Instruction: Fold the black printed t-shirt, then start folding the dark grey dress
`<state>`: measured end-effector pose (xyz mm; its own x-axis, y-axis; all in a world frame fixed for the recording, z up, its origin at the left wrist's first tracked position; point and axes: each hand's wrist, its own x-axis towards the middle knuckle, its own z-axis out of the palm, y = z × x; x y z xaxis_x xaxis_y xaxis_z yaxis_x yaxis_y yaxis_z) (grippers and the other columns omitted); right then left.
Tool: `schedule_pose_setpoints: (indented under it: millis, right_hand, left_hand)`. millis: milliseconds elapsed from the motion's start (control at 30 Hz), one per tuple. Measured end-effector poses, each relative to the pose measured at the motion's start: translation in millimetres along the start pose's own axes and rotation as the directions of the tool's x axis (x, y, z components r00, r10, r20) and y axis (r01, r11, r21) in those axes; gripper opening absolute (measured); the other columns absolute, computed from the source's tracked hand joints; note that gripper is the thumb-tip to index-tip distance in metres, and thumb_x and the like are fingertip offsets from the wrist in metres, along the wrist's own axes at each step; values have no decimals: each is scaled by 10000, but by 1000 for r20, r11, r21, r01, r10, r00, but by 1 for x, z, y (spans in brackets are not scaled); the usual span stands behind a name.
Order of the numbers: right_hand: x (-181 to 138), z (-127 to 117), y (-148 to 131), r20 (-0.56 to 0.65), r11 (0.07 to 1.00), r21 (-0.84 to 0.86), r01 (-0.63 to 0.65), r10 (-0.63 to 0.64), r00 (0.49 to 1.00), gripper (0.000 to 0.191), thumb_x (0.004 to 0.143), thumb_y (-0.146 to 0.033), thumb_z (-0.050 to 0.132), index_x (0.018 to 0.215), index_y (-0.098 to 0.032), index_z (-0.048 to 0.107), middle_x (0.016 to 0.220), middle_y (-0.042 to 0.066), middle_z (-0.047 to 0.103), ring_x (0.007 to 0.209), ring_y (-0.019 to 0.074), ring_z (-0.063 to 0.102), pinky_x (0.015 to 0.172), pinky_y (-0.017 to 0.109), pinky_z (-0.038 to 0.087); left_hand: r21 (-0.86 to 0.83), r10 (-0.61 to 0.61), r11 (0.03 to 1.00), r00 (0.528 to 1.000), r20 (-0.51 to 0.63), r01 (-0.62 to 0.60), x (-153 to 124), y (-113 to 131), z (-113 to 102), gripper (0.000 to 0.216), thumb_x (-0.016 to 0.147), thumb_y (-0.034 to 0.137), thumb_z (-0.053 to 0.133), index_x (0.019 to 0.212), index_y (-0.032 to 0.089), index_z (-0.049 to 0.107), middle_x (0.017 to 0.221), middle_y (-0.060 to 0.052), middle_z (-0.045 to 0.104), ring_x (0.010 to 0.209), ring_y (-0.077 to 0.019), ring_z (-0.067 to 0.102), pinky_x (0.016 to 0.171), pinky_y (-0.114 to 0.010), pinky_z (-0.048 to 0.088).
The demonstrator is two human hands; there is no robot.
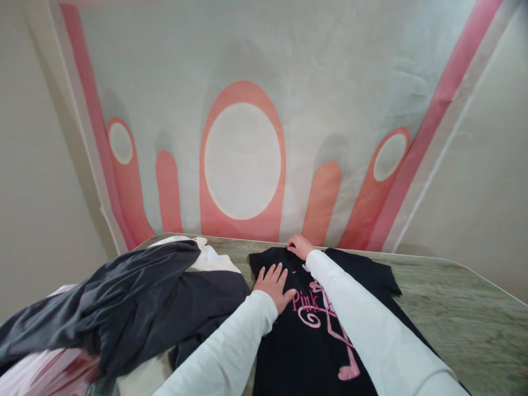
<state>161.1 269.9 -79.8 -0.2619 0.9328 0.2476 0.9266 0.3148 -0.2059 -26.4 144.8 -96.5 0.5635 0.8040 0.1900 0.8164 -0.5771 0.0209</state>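
A black T-shirt (305, 352) with pink lettering and a pink cartoon figure lies spread on the wood-grain table, its neck toward the far edge. My left hand (274, 285) rests flat near the shirt's left shoulder, fingers spread. At the collar is my right hand (300, 246), its fingers curled together on the neckline cloth. My right forearm, in a white sleeve, crosses above the shirt and hides part of the print and its right side.
On the left, a heap of clothes holds a dark grey garment (136, 297), a white cloth (212, 258) and a pink garment (53, 371). Bare wood-grain tabletop (466, 308) shows at right. Behind the table stands a wall with a pink and orange printed panel (243, 159).
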Motion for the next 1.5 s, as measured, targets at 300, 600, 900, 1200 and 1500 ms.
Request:
schedule_pose_setpoints:
  millis: [300,600,900,1200,1500]
  right_hand:
    - [11,4,6,22,993,57,-102,101,995,122,803,-241,489,828,-164,580,790,33,628,703,114,543,634,208,360]
    - [2,13,-1,-71,990,33,-135,137,988,179,834,-293,442,881,-178,570,894,55,606,855,147,529,738,250,357]
    - [-22,-8,-17,-128,998,9,-58,59,990,236,845,-319,409,934,-171,570,990,90,550,971,193,454,859,322,307]
    - [-69,8,-38,59,980,61,189,-192,980,414,888,-343,247,1262,-230,385,1340,38,360,1223,178,277,978,362,208]
    - [-42,5,-35,190,999,15,-30,27,981,564,861,-493,184,1343,-204,238,1420,47,180,1289,184,132,1013,390,113]
  left_hand:
    - [-7,-27,1000,999,18,27,-2,2,-3,675,802,625,156,1327,220,279,1407,-54,208,1271,-266,169,1009,-489,119]
    - [-13,-73,997,997,-6,73,-5,6,-5,635,808,604,190,1318,242,301,1405,-40,218,1251,-332,184,983,-498,160]
    - [-1,-76,997,997,-20,76,-4,7,-9,626,805,599,208,1310,244,314,1400,-52,227,1238,-346,197,972,-495,171]
    - [21,-102,994,994,-48,103,-4,10,-6,654,788,606,251,1312,218,307,1383,-85,258,1226,-355,214,968,-496,161]
    - [91,-200,977,977,77,193,-3,20,-20,709,775,627,233,1314,173,310,1359,-173,278,1205,-403,242,936,-527,173]
